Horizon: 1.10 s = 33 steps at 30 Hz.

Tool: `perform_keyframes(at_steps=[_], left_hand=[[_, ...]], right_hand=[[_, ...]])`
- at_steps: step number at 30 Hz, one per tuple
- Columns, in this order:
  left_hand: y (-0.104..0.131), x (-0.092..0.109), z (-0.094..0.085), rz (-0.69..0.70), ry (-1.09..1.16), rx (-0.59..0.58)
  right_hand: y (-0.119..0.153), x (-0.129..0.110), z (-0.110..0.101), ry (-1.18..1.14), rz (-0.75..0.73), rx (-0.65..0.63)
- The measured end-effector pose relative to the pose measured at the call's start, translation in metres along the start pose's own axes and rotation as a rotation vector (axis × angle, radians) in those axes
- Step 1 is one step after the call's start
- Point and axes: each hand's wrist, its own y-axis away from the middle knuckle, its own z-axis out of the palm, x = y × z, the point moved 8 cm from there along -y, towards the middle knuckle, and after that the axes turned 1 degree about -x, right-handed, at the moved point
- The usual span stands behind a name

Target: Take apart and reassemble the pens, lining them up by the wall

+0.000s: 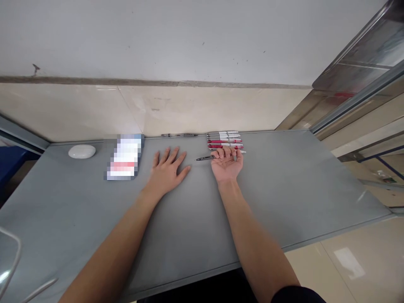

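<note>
My left hand (167, 171) lies flat on the grey table, palm down with its fingers spread, holding nothing. To its right, my right hand (227, 163) is turned palm up with curled fingers, closed on a dark grey pen (203, 158) whose tip points left. Just beyond the right hand is a row of several pens, white and grey ones (223, 135) at the back and red and white ones (224, 142) nearer; its fingers partly cover the nearest. Two dark pens (189, 135) lie end to end along the wall edge, beyond the left hand.
A phone with a blurred screen (124, 158) lies left of my left hand. Farther left sits a white rounded case (82, 151). A white cable (17, 252) crosses the near left corner. The wall (189, 109) borders the back of the table (303, 185).
</note>
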Motion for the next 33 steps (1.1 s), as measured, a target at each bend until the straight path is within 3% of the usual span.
perform_keyframes(at_steps=[23,33], left_hand=[[0.000,-0.001,0.000,-0.006,0.039,0.010],[0.003,0.008,-0.012,0.067,0.070,0.158]], right_hand=[[-0.003,0.000,-0.004,0.043,-0.002,-0.006],[0.003,0.005,0.003,0.121,0.010,-0.003]])
